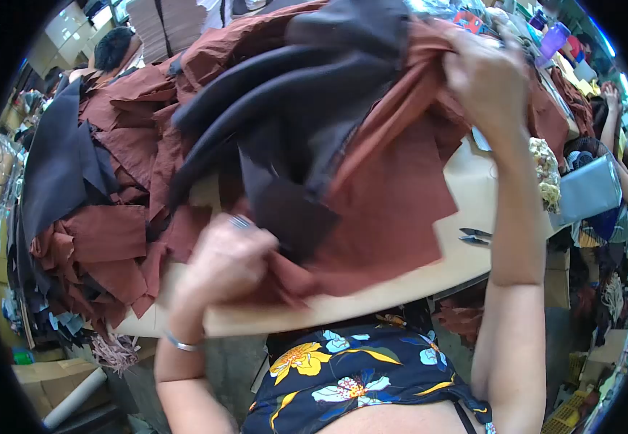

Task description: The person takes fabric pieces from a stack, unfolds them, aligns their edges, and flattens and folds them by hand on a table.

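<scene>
A rust-brown fabric piece [393, 217] with black fabric [307, 123] on it is stretched between my hands above the table. High on the right, my right hand [489, 79] is closed on a bunched upper edge of the rust-brown fabric. My left hand [231, 253], fingers curled in and a ring on one of them, grips the same fabric's lower left edge near the table's front. Both hands and the cloth are somewhat blurred. A small pair of thread snips [476, 236] lies on the table below my right forearm.
Heaped rust-brown pieces [111, 239] and black pieces [57, 166] cover the table's left side. The pale tabletop [314, 312] curves along the front. A grey-blue panel [589, 189] stands at the right. Other people work at the far left and far right.
</scene>
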Motion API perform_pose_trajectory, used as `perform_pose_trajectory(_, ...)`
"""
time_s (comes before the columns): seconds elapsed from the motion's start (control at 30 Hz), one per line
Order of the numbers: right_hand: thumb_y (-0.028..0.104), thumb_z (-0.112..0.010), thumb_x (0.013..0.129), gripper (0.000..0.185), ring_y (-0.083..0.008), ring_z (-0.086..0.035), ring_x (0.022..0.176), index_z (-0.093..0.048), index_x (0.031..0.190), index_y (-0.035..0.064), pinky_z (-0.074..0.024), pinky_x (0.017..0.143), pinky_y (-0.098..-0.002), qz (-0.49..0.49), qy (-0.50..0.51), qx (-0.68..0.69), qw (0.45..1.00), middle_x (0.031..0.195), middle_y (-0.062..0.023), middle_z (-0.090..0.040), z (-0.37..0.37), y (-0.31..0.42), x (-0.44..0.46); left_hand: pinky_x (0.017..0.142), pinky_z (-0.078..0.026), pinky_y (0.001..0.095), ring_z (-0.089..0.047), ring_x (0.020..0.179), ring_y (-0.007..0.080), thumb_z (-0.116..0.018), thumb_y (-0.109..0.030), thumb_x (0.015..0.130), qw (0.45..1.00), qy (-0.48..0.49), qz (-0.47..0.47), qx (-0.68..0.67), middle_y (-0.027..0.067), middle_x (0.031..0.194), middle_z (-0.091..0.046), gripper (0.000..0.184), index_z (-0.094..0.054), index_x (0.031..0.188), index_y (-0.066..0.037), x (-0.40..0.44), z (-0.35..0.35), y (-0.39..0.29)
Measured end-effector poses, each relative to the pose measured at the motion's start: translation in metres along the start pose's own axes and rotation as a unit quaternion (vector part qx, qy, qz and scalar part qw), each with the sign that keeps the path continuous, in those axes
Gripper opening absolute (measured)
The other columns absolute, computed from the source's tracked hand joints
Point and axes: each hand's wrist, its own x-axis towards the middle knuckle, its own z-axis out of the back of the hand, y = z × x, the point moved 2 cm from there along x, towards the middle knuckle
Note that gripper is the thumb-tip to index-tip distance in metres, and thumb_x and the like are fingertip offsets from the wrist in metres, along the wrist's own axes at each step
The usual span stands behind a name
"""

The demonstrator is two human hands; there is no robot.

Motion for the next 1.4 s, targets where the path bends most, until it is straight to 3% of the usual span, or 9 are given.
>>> perform_pose_trajectory(0.2, 0.018, -0.060, 0.077, 0.009, -0.0266, -0.059, 0.071, -0.059, 0.076, 0.0082, -0.0403, 0.090, -0.0445, -0.036, 0.181, 0.121, 0.975, 0.069, -0.0096, -0.059, 0.057, 0.037, -0.060, 0.086, -0.039, 0.0412, -0.054, 0.089, 0.0326, -0.046, 0.004, 0.070, 0.941, -0.108, 0.090, 0.308, 0.0157, 0.080, -0.057, 0.012, -0.055, 0.075, -0.001, 0.030, 0.114, 0.099)
perform_pose_trajectory(0.3, 0.036, -0.061, 0.080, 0.029, -0.0281, -0.060, 0.086, -0.061, 0.084, 0.0073, -0.0356, 0.095, -0.0450, 0.009, 0.361, 0.272, 0.892, 0.085, -0.0110, -0.063, 0.038, 0.077, -0.113, 0.104, -0.029, 0.0461, -0.050, 0.114, 0.0312, -0.047, 0.000, 0.078, 0.891, -0.114, 0.109, 0.425, 0.0135, 0.111, -0.059, 0.026, -0.061, 0.099, -0.005, 0.032, 0.126, 0.151)
perform_pose_trajectory(0.37, 0.033, -0.059, 0.082, 0.026, -0.0273, -0.059, 0.094, -0.062, 0.089, 0.0088, -0.0342, 0.097, -0.0455, -0.016, 0.320, 0.337, 0.886, 0.096, -0.0092, -0.063, 0.033, 0.086, -0.144, 0.101, -0.032, 0.0425, -0.050, 0.113, 0.0332, -0.041, 0.000, 0.084, 0.889, -0.114, 0.110, 0.429, 0.0155, 0.117, -0.056, 0.030, -0.059, 0.106, -0.003, 0.036, 0.112, 0.135)
perform_pose_trajectory(0.57, 0.023, -0.062, 0.080, 0.022, -0.0291, -0.058, 0.089, -0.062, 0.092, 0.0053, -0.0443, 0.079, -0.0381, -0.216, 0.317, 0.365, 0.848, 0.095, -0.0096, -0.062, 0.032, 0.060, -0.185, 0.073, -0.045, 0.0379, -0.058, 0.082, 0.0304, -0.064, 0.002, 0.064, 0.988, -0.120, -0.045, 0.089, 0.0131, 0.089, -0.058, 0.025, -0.059, 0.088, -0.004, 0.021, 0.037, -0.006)
perform_pose_trajectory(0.67, 0.026, -0.063, 0.079, 0.023, -0.0304, -0.057, 0.084, -0.060, 0.088, 0.0048, -0.0439, 0.079, -0.0391, -0.215, 0.239, 0.418, 0.850, 0.091, -0.0106, -0.062, 0.031, 0.074, -0.170, 0.073, -0.046, 0.0375, -0.057, 0.084, 0.0251, -0.077, -0.025, 0.057, 0.999, -0.031, -0.040, -0.016, 0.0065, 0.095, -0.057, 0.043, -0.058, 0.092, -0.009, 0.007, 0.008, -0.046)
perform_pose_trajectory(0.8, 0.018, -0.063, 0.079, 0.020, -0.0298, -0.057, 0.083, -0.059, 0.088, 0.0005, -0.0440, 0.077, -0.0373, -0.093, 0.355, 0.366, 0.855, 0.086, -0.0105, -0.061, 0.032, 0.099, -0.155, 0.069, -0.048, 0.0375, -0.057, 0.080, 0.0276, -0.073, -0.020, 0.065, 1.000, 0.010, 0.005, -0.021, 0.0093, 0.090, -0.056, 0.032, -0.058, 0.090, -0.006, 0.005, -0.025, -0.083)
perform_pose_trajectory(0.97, 0.012, -0.059, 0.084, 0.009, -0.0214, -0.060, 0.068, -0.057, 0.089, 0.0039, -0.0469, 0.064, -0.0315, -0.267, 0.263, 0.557, 0.741, 0.071, -0.0115, -0.059, 0.022, 0.081, -0.137, 0.067, -0.049, 0.0271, -0.059, 0.072, 0.0211, -0.064, 0.007, 0.073, 0.969, -0.148, 0.095, -0.174, 0.0101, 0.081, -0.058, 0.019, -0.054, 0.087, 0.000, -0.002, -0.025, -0.038)
perform_pose_trajectory(1.13, 0.008, -0.058, 0.087, 0.022, -0.0008, -0.053, 0.076, -0.054, 0.108, 0.0044, -0.0442, 0.065, -0.0157, -0.491, 0.208, 0.763, 0.364, 0.082, 0.0034, -0.056, 0.001, 0.064, -0.128, 0.069, -0.044, 0.0195, -0.053, 0.076, 0.0074, -0.060, 0.007, 0.082, 0.787, -0.271, 0.132, -0.539, 0.0055, 0.087, -0.057, 0.012, -0.054, 0.090, 0.000, 0.012, -0.012, -0.023)
perform_pose_trajectory(1.4, 0.005, -0.055, 0.088, 0.034, 0.0027, -0.050, 0.069, -0.051, 0.121, 0.0036, -0.0419, 0.062, -0.0120, -0.397, 0.287, 0.773, 0.403, 0.079, 0.0067, -0.056, 0.009, 0.056, -0.124, 0.077, -0.041, 0.0197, -0.051, 0.084, 0.0081, -0.061, 0.007, 0.080, 0.796, -0.274, 0.124, -0.526, 0.0041, 0.090, -0.056, 0.014, -0.056, 0.091, -0.001, 0.013, -0.007, -0.005)
